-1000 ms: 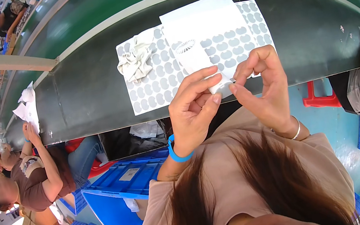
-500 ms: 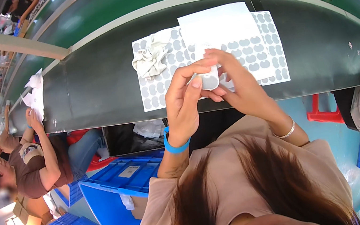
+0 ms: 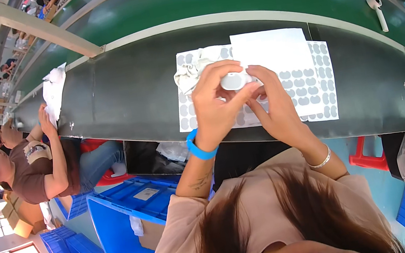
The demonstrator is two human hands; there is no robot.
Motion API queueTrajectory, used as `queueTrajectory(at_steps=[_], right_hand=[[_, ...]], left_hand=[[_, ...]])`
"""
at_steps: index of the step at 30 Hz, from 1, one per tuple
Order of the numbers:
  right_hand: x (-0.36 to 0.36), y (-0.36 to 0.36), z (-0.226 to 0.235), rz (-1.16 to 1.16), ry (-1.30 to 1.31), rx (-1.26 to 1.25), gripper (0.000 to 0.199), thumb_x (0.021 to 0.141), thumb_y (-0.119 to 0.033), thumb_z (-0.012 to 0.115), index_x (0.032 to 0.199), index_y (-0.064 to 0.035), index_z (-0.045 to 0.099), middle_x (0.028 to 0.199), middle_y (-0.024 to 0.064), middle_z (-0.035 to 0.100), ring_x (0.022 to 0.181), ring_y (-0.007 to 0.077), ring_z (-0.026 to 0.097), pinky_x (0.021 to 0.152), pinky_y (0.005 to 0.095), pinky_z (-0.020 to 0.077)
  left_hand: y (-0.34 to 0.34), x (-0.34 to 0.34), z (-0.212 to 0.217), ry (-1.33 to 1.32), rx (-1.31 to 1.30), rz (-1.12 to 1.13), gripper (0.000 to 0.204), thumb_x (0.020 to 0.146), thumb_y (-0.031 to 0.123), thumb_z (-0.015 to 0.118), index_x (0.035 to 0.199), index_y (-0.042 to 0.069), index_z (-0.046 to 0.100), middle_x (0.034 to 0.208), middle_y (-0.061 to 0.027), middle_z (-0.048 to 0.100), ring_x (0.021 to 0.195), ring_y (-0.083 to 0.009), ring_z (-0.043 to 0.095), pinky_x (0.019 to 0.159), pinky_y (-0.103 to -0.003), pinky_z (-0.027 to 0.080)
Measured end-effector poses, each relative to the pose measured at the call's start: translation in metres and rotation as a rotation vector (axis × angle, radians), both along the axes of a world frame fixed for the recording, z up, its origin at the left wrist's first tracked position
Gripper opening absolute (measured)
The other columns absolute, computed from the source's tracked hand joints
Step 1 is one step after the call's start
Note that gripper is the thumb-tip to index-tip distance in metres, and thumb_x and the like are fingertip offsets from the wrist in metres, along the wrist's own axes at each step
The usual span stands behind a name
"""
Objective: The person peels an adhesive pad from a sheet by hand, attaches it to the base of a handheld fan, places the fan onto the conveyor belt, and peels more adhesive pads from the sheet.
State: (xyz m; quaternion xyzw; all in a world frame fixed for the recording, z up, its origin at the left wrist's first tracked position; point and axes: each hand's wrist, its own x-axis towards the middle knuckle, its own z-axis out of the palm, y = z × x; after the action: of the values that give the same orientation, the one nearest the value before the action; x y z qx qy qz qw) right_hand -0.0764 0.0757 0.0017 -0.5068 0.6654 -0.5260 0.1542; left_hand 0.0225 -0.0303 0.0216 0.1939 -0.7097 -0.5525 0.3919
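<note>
Above the black worktop, my left hand [image 3: 212,106] is closed round a small white plastic piece [image 3: 232,82] with a rounded grey face turned up. My right hand [image 3: 278,105] pinches the right end of the same piece, its fingertips close to my left thumb. Behind and below the hands lie white sheets of grey rounded stickers [image 3: 325,76], partly hidden by my arms. A blank white sheet [image 3: 269,45] covers part of them. To the left, a crumpled off-white cloth [image 3: 186,77] rests on the sticker sheet.
A green conveyor belt [image 3: 182,6] runs beyond the black worktop [image 3: 122,97]; a white handheld device [image 3: 378,11] lies on it at right. A co-worker [image 3: 32,165] handles white paper at left. An open blue crate [image 3: 118,231] stands beside me, and a red stool [image 3: 368,155] at right.
The view has shifted, so the worktop sits lower. Both hands have tilted the white piece, its grey face now turned up, and the right fingers have come in to its end.
</note>
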Motion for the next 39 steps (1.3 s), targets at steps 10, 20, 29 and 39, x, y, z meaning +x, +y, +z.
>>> queueTrajectory(at_steps=[10, 20, 29, 39], right_hand=[[-0.048, 0.040, -0.046, -0.238, -0.091, 0.045, 0.036, 0.084, 0.001, 0.060, 0.118, -0.0035, 0.051, 0.118, 0.0107, 0.054, 0.077, 0.0144, 0.060, 0.066, 0.0249, 0.0460], [-0.053, 0.046, -0.063, -0.308, -0.123, 0.063, 0.025, 0.084, 0.001, 0.060, 0.108, -0.0033, 0.056, 0.096, 0.0080, 0.060, 0.071, 0.0156, 0.059, 0.064, 0.0258, 0.0476], [-0.054, 0.043, -0.065, -0.269, 0.011, 0.037, 0.018, 0.082, 0.002, 0.060, 0.098, -0.0039, 0.059, 0.095, 0.0092, 0.061, 0.070, 0.0204, 0.059, 0.061, 0.0274, 0.0479], [-0.056, 0.044, -0.066, -0.269, 0.059, 0.021, 0.016, 0.082, 0.001, 0.059, 0.096, -0.0054, 0.060, 0.095, 0.0087, 0.061, 0.077, 0.0243, 0.062, 0.064, 0.0296, 0.0499]], left_hand=[[-0.046, 0.043, -0.029, -0.368, -0.006, 0.131, 0.016, 0.084, 0.003, 0.060, 0.099, 0.001, 0.065, 0.094, -0.0064, 0.062, 0.062, -0.0090, 0.053, 0.050, -0.020, 0.041], [-0.045, 0.042, -0.027, -0.325, 0.358, -0.207, 0.034, 0.084, 0.001, 0.055, 0.118, -0.001, 0.059, 0.112, -0.0179, 0.060, 0.061, -0.0101, 0.054, 0.053, -0.022, 0.045], [-0.062, 0.038, -0.036, -0.719, 0.547, -0.608, 0.061, 0.081, 0.004, 0.057, 0.138, 0.001, 0.035, 0.096, -0.0088, 0.056, 0.063, -0.0127, 0.054, 0.057, -0.024, 0.046], [-0.054, -0.029, -0.052, -0.009, 0.237, -0.374, 0.026, 0.084, 0.001, 0.057, 0.108, 0.000, 0.048, 0.087, -0.0084, 0.055, 0.083, -0.0190, 0.055, 0.085, -0.036, 0.045]])
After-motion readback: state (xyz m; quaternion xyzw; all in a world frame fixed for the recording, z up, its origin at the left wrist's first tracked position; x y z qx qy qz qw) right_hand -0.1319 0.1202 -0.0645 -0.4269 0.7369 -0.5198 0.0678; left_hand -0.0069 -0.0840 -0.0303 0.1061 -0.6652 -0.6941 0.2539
